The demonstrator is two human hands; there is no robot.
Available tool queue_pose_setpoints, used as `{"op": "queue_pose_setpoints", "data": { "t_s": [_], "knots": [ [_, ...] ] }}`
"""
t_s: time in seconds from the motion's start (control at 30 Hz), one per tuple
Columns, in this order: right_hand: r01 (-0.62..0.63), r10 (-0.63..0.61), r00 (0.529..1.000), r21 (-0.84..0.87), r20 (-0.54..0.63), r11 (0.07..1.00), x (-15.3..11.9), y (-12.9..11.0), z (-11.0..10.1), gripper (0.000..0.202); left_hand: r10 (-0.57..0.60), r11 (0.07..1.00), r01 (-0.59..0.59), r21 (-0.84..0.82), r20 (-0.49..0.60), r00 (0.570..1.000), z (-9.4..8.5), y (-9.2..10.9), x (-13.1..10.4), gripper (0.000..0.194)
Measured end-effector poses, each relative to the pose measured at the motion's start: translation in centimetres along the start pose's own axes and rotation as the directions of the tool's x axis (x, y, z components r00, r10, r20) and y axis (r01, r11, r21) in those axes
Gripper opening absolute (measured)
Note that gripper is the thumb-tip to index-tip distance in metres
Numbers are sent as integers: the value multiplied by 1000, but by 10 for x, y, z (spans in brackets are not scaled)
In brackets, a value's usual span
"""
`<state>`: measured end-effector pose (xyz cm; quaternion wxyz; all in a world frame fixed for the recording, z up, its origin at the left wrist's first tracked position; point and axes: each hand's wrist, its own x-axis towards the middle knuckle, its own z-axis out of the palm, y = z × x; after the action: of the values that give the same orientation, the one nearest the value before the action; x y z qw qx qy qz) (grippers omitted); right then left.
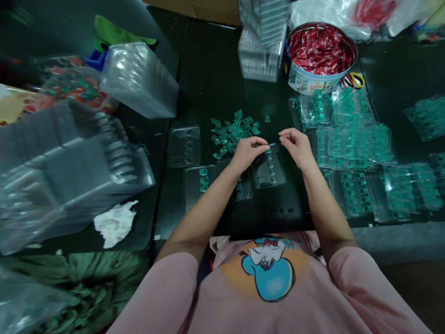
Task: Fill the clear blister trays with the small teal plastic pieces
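Note:
A clear plastic tray with a column of small moulded compartments lies in front of me. My left hand is over its upper left edge, thumb and fingertips closed at a small green translucent piece at the top compartment. Just right of the tray's top, my right hand is raised with thumb and fingers pinched together; whatever they may hold is too small to make out. Beyond my left hand lies a loose pile of green pieces. A single green piece lies apart from it.
Green-filled trays are stacked on the right. Left of my forearm are a clear tray and a partly filled one. A round tin of red packets stands behind, near stacked clear trays. More stacks stand left.

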<state>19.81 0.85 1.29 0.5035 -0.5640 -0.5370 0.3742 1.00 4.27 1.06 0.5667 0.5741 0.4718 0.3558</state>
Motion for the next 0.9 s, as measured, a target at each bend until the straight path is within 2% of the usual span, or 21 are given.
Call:
{"op": "queue_pose_setpoints", "data": {
  "t_s": [0.13,0.23,0.4,0.5,0.6,0.67,0.73,0.83,0.9],
  "knots": [
    [-19,19,1000,-4,7,1000,0,5,-1,15,146,963,-163,213,91,985,4,-5,-5,12],
    [-27,27,1000,-4,12,1000,-1,6,0,14,209,922,-257,289,186,960,7,-7,-9,15],
    [-16,17,1000,-22,10,1000,0,4,-2,13,254,874,-334,354,254,933,7,-10,-10,20],
    [-14,14,1000,-14,4,1000,0,4,-4,14,240,857,-330,397,258,936,6,-11,-11,21],
    [-15,15,1000,-5,17,1000,-3,4,-3,14,164,918,-205,340,144,976,5,-9,-11,21],
    [-20,20,999,3,35,1000,-6,3,-1,14,66,982,-70,178,31,997,3,-7,-10,23],
    [-34,33,998,16,62,999,-11,2,3,14,-66,997,65,-52,-18,998,2,-3,-9,25],
    [-62,59,993,26,99,998,-17,0,10,14,-247,905,247,-347,47,968,0,3,-8,21],
    [-51,49,993,18,110,999,-20,-3,15,13,-314,825,325,-463,103,944,-1,7,-8,18]
  ]
}}
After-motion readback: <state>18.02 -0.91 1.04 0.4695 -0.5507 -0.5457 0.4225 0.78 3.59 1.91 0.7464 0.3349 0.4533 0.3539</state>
